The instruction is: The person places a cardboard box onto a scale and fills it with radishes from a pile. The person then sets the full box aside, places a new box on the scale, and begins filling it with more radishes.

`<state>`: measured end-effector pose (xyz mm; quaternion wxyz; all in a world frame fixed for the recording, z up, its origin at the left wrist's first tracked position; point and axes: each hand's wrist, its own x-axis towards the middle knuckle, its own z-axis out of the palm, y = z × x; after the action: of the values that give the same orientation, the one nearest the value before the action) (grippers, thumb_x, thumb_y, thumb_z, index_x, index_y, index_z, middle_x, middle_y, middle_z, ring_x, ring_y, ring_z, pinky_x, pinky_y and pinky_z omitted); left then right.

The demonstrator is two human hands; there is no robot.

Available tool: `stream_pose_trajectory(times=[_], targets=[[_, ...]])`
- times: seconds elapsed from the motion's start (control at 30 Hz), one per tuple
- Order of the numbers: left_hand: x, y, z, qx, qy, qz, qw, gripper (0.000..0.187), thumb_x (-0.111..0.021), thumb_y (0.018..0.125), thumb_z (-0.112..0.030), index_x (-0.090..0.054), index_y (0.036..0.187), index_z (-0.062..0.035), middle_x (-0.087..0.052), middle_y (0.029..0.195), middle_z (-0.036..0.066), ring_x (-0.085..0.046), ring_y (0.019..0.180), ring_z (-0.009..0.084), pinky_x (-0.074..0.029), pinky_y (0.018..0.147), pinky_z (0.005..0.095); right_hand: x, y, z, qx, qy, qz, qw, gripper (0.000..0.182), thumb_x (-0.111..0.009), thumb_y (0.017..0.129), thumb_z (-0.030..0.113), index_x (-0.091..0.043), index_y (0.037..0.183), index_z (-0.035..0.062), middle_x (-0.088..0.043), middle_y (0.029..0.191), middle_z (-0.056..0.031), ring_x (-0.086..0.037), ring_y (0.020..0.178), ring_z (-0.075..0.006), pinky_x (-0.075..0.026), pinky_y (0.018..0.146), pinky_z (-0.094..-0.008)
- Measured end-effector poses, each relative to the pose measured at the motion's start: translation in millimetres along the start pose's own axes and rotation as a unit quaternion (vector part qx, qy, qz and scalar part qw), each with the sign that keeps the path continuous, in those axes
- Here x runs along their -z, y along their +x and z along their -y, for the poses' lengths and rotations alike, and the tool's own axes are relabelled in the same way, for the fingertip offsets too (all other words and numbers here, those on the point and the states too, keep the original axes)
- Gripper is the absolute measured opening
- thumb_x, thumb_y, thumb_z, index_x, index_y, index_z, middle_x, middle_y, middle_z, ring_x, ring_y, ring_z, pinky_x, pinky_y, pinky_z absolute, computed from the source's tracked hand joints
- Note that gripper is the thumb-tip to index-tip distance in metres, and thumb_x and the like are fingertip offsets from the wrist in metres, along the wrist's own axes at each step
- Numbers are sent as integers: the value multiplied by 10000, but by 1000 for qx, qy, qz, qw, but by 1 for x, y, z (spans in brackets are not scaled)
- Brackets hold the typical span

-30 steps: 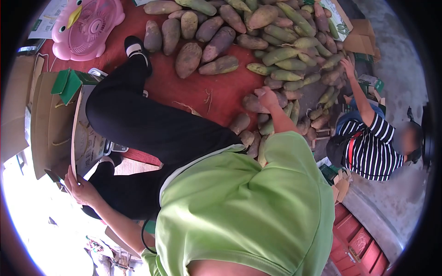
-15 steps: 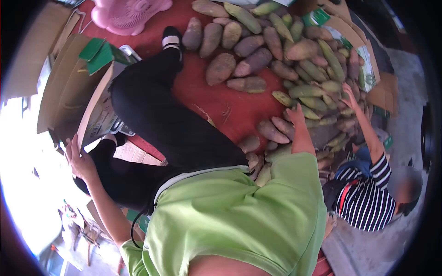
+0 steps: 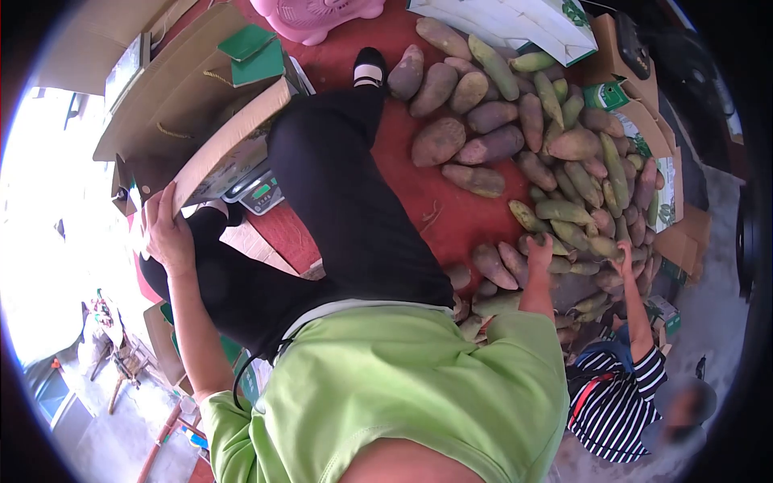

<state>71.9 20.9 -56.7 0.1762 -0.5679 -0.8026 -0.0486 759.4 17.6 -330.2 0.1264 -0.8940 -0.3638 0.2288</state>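
My left hand [image 3: 171, 233] is closed over the near edge of an open cardboard box [image 3: 235, 145] with green flaps, which is tilted beside my leg. A digital scale [image 3: 262, 193] with a lit green display shows at the lower side of the box. My right hand [image 3: 540, 249] reaches into the pile on my right, its fingers curled on a dark greenish tuber [image 3: 527, 241]; the grip is partly hidden. Around it lie purple-brown sweet potatoes [image 3: 493, 266] and long green vegetables [image 3: 564, 212], whose exact kind I cannot make out.
Larger sweet potatoes [image 3: 439, 142] lie on the red floor covering [image 3: 427, 205]. A co-worker in a striped top [image 3: 604, 414] has a hand [image 3: 622, 258] on the pile. A pink fan-like object [image 3: 318, 16], a white printed box [image 3: 515, 24] and torn cardboard [image 3: 684, 241] border the area.
The view has shifted, so the box and pile appear further right. More of the scale display shows. My right hand's fingers have curled down onto a tuber; my left hand stays on the box edge.
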Motion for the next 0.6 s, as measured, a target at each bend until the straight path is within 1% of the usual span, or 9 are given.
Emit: stream_pose_trajectory(times=[0.13, 0.23, 0.3, 0.33, 0.4, 0.43, 0.47, 0.53, 0.6], targets=[[-1, -1, 3, -3, -28, -24, 999, 451, -559, 665, 54, -663, 1040, -174, -603, 941, 10, -582, 898, 238, -473, 783, 354, 18, -31, 30, 55, 2, -11, 998, 545, -700, 734, 249, -543, 1226, 73, -602, 1132, -192, -561, 1066, -353, -434, 895, -393], [4, -2, 4, -26, -30, -27, 999, 381, -572, 694, 12, -672, 1014, -168, -613, 914, 9, -583, 880, 236, -475, 777, 340, 22, -36, 37, 64, -31, -5, 997, 477, -690, 740, 235, -584, 1183, 93, -619, 1092, -199, -571, 1042, -371, -439, 882, -403], [7, -3, 7, -50, -21, -32, 998, 347, -577, 712, -14, -673, 1009, -165, -614, 899, -3, -589, 877, 220, -477, 769, 337, 17, -23, 22, 99, 16, -22, 995, 416, -669, 762, 214, -605, 1163, 122, -654, 957, -172, -625, 880, -294, -481, 760, -359], [6, -4, 9, -56, -27, -36, 997, 342, -578, 713, -17, -673, 1008, -162, -614, 895, -5, -592, 877, 215, -476, 768, 337, 21, -30, 40, 106, 19, -23, 994, 416, -669, 762, 214, -605, 1163, 122, -654, 957, -172, -625, 880, -294, -481, 760, -359], [7, -5, 9, -57, -29, -41, 997, 343, -576, 715, -27, -670, 1017, -161, -613, 897, -13, -596, 879, 208, -471, 774, 336, 40, -50, 77, -34, 198, 47, 978, 401, -655, 776, 176, -604, 1170, 129, -629, 811, -98, -576, 664, -153, -457, 583, -278], [7, -6, 10, -61, -24, -37, 997, 343, -573, 718, -30, -667, 1022, -160, -613, 899, -15, -596, 881, 207, -469, 778, 338, 43, -55, 90, -46, 248, 58, 966, 376, -626, 801, 135, -599, 1176, 116, -557, 725, -16, -442, 548, -54, -359, 468, -212], [7, -6, 11, -65, -19, -33, 997, 344, -570, 722, -33, -665, 1027, -159, -613, 902, -16, -596, 884, 206, -467, 782, 340, 45, -55, 100, -41, 250, 56, 966, 376, -626, 801, 135, -599, 1176, 116, -557, 725, -16, -442, 548, -54, -359, 468, -212], [6, -6, 12, -65, -22, -32, 997, 345, -567, 727, -38, -661, 1037, -157, -614, 909, -15, -595, 895, 206, -464, 786, 343, 49, -59, 127, 18, 324, 65, 944, 383, -606, 819, 108, -574, 1198, 69, -542, 708, 14, -422, 512, -53, -343, 455, -210], [7, -5, 12, -54, -28, -16, 998, 382, -548, 734, -2, -654, 1068, -154, -622, 957, 10, -586, 906, 224, -471, 786, 334, 69, -86, 182, 21, 305, 90, 948, 388, -601, 825, 102, -561, 1208, 53, -554, 740, 16, -428, 536, -46, -344, 474, -203]])
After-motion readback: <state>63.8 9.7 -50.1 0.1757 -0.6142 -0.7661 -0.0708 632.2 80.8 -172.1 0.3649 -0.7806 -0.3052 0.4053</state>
